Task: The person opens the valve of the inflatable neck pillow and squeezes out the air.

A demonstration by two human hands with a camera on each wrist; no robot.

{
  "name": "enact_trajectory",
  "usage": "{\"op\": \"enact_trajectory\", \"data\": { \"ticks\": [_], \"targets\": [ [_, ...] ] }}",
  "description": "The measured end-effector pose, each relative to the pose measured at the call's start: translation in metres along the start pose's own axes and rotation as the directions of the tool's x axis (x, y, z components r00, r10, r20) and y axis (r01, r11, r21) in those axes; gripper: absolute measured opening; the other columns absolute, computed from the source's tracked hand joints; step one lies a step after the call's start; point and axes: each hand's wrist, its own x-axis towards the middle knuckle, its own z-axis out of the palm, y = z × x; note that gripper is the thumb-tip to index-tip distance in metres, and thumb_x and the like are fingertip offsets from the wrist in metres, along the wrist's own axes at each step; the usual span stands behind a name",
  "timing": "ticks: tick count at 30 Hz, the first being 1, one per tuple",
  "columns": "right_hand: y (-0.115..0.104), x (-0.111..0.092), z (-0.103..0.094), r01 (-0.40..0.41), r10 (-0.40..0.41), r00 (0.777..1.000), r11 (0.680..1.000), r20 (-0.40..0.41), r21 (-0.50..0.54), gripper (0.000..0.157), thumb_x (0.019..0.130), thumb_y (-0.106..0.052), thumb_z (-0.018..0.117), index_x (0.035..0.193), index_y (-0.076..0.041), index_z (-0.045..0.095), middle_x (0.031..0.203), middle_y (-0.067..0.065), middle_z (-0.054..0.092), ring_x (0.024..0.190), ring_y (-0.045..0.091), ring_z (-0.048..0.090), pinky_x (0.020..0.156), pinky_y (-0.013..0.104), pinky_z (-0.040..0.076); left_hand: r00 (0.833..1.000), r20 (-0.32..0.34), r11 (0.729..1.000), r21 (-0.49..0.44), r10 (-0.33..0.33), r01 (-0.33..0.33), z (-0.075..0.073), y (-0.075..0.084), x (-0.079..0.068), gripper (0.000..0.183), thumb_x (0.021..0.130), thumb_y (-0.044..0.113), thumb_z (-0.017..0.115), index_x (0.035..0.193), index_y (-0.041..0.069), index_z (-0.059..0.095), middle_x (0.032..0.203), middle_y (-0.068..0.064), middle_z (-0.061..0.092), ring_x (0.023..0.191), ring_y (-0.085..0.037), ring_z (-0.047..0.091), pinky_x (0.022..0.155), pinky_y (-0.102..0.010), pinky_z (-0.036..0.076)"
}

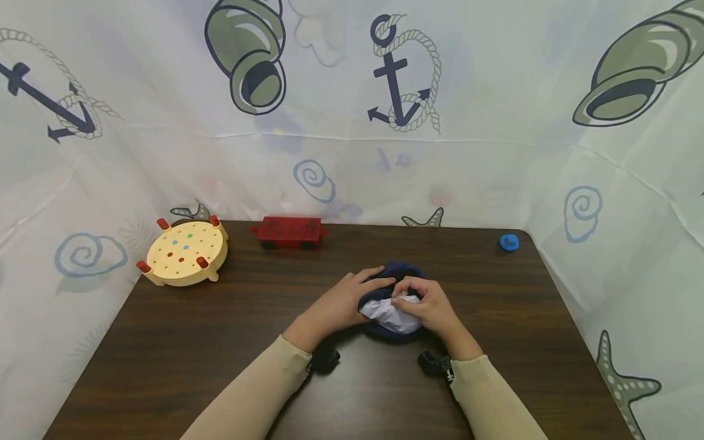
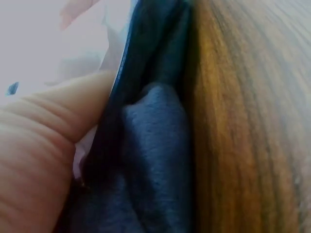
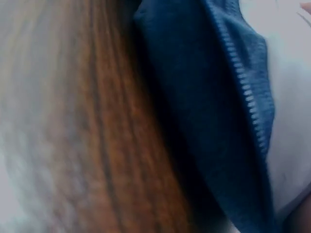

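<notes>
A navy zippered fabric pouch (image 1: 393, 335) lies on the table in front of me, its mouth gaping. White crumpled sheet material (image 1: 392, 313) fills the opening. My left hand (image 1: 343, 302) grips the pouch's left side, fingers spread over the far part. In the left wrist view the thumb (image 2: 73, 104) hooks over the pouch's edge against the white material. From the right, my right hand (image 1: 431, 308) pinches the white material between thumb and fingers. The right wrist view shows the zipper teeth (image 3: 248, 97) running along the pouch's parted edge.
On the dark wooden table (image 1: 231, 342), a round cream toy with red-tipped legs (image 1: 187, 253) stands at the back left. A red toy wagon (image 1: 289, 232) is behind my hands, and a small blue piece (image 1: 508, 242) sits at the back right. A patterned curtain (image 1: 341, 177) borders the table.
</notes>
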Motion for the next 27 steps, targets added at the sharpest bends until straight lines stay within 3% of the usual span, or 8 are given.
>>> {"op": "enact_trajectory", "data": {
  "ticks": [3,11,22,27],
  "targets": [
    [-0.0004,-0.0008,0.0001,0.018,-0.018,1.000,1.000,-0.003,-0.002,0.014,0.092,0.001,0.084,0.101,-0.010,0.079,0.096,0.002,0.076,0.094,0.015,0.067,0.088,0.023,0.054,1.000,0.000,1.000,-0.009,-0.002,0.002,0.0001,-0.0003,0.0005,0.091,0.091,0.019,0.092,0.166,0.037,0.045,0.177,-0.002,0.038,0.159,-0.026,0.046,0.131,-0.064,0.031],
    [0.0009,0.0002,0.0003,0.046,-0.046,0.999,0.999,0.006,0.012,0.014,0.093,0.001,0.083,0.102,-0.009,0.080,0.096,0.014,0.075,0.093,0.014,0.067,0.087,0.023,0.055,0.999,-0.035,1.000,0.000,0.006,-0.006,-0.0009,0.0007,0.0007,0.070,0.096,0.024,0.086,0.158,0.033,0.056,0.162,-0.002,0.056,0.129,-0.028,0.059,0.109,-0.046,0.055],
    [0.0036,0.0008,0.0019,0.055,-0.056,0.998,0.997,0.024,0.053,0.016,0.091,0.007,0.082,0.100,-0.007,0.079,0.093,0.004,0.074,0.085,0.011,0.066,0.074,0.024,0.057,0.996,-0.075,0.999,-0.002,0.053,-0.054,0.0012,-0.0024,0.0015,0.071,0.092,0.002,0.085,0.153,0.028,0.062,0.153,0.001,0.064,0.124,-0.025,0.062,0.107,-0.042,0.057],
    [0.0081,0.0003,0.0021,0.037,-0.039,0.998,0.998,0.043,0.056,0.012,0.092,0.002,0.083,0.098,-0.008,0.079,0.093,0.008,0.075,0.084,0.011,0.066,0.074,0.025,0.056,0.994,-0.084,0.998,0.000,0.064,-0.065,0.0030,-0.0030,0.0016,0.072,0.090,-0.005,0.083,0.152,0.027,0.063,0.150,0.001,0.065,0.121,-0.025,0.062,0.105,-0.042,0.057]
  ]
}}
